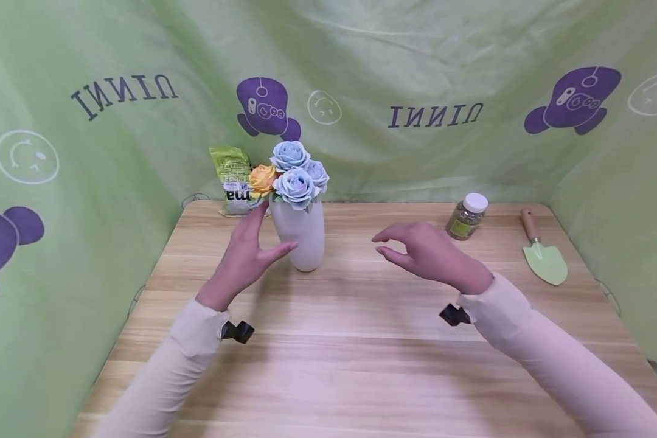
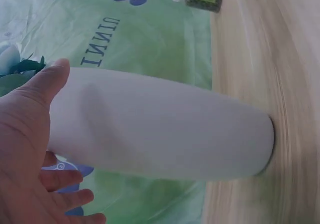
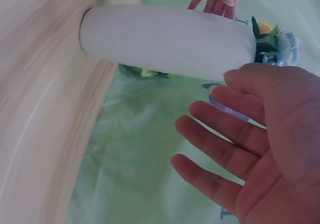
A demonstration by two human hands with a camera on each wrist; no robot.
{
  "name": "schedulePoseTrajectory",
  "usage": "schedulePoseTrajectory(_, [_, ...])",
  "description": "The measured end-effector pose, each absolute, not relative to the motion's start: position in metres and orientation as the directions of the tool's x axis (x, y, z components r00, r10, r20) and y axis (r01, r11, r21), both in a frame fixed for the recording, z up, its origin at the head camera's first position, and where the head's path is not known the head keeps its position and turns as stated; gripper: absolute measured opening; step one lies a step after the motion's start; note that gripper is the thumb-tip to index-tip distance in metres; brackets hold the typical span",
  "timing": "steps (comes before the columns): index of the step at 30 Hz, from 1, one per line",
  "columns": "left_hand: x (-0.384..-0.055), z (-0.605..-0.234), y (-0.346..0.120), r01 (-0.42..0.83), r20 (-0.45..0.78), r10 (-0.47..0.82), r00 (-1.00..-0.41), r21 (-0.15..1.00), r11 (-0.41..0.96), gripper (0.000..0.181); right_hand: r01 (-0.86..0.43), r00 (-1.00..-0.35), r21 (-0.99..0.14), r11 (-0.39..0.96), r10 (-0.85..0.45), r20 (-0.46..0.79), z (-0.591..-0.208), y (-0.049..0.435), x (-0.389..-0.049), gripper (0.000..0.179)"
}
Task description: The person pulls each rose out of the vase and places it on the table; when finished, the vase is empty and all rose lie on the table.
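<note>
A white vase stands upright on the table, holding several pale blue roses and an orange rose. My left hand is at the vase's left side, thumb and fingers spread; in the left wrist view the thumb is near the vase's rim, and whether it touches cannot be told. To the right of the vase my right hand hovers over the table with nothing in it, fingers loosely bent. The right wrist view shows that hand apart from the vase, its fingers extended.
Behind the left hand stands a green and white bag. A jar with a white lid is at the back right, beside a small trowel with a wooden handle. Green printed cloth surrounds the wooden table.
</note>
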State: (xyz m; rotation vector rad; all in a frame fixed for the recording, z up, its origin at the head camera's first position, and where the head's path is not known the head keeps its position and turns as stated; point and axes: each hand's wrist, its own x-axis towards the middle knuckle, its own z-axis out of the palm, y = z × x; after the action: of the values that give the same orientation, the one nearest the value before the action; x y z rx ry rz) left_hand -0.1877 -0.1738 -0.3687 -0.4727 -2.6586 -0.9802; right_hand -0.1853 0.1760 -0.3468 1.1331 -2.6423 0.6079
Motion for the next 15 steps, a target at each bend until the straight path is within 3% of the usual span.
schedulePoseTrajectory(6, [-0.193,-0.371,-0.165,0.401,0.409,0.15,-0.9,0.646,0.649,0.108,-0.655,-0.751,-0.498,0.568,-0.557,0.353,-0.349,0.141,-0.218,0.024])
schedulePoseTrajectory(9, [-0.196,-0.371,-0.161,0.403,0.432,0.115,-0.895,0.67,0.623,0.106,-0.604,-0.787,-0.624,0.496,-0.495,0.368,-0.347,0.122,-0.232,0.027])
schedulePoseTrajectory(15, [-0.198,-0.372,-0.149,0.381,0.432,0.045,-0.901,0.736,0.56,0.098,-0.526,-0.839,-0.772,0.357,-0.364,0.404,-0.344,0.089,-0.247,0.029])
